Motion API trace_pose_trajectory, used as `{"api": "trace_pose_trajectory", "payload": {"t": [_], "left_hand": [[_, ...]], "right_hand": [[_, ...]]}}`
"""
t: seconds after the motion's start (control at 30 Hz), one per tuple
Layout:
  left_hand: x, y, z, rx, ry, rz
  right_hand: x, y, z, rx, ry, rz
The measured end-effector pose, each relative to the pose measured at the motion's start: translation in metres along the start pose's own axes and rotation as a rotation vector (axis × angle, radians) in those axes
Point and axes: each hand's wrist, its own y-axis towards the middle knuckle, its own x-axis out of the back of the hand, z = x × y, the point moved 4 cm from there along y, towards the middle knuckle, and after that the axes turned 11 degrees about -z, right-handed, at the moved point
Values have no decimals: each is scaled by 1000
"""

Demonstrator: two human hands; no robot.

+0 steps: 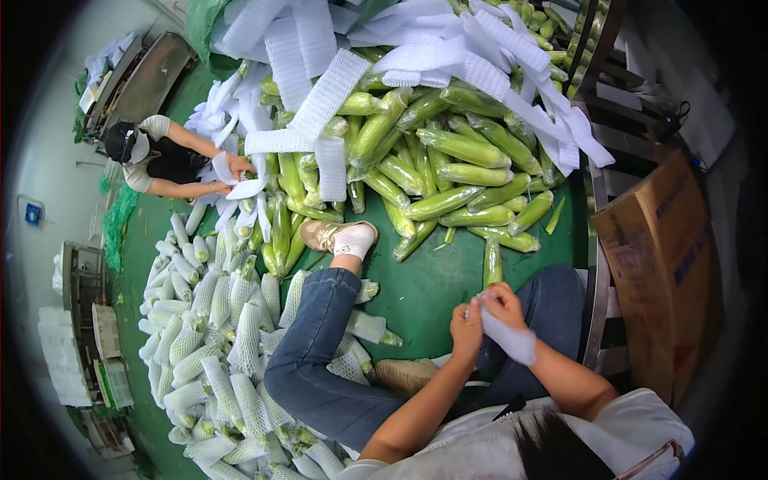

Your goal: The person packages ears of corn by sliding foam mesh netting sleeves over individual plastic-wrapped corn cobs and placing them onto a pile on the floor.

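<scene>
My left hand (467, 327) and my right hand (504, 305) meet above my lap, both closed on a white foam net sleeve (509, 337). The sleeve hangs from the fingers over my right wrist. Just beyond the fingertips, a plastic-wrapped ear of corn (492, 261) in green husk points away from me; whether its near end is inside the sleeve is hidden by the hands. Ahead lies a large heap of wrapped corn ears (462, 150), with flat foam net sleeves (336, 90) strewn over it. Corn ears in foam net sleeves (240, 396) are piled at the left.
A co-worker (162, 156) crouches at the upper left, handling foam sleeves. A metal rack (594, 288) and a large cardboard box (660, 276) stand at the right. My outstretched leg lies between the two piles on the green floor (420, 294). Green netting (120, 225) lies farther left.
</scene>
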Motion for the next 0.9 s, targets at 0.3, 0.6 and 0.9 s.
{"api": "trace_pose_trajectory", "payload": {"t": [0.3, 0.6, 0.9], "left_hand": [[22, 60, 8, 610, -509, 344], [75, 36, -23, 507, -525, 141], [79, -65, -69, 676, -486, 567]], "right_hand": [[22, 95, 3, 1, -1036, -48], [-20, 8, -11, -164, -155, 344], [-27, -10, 101, 633, -688, 78]]}}
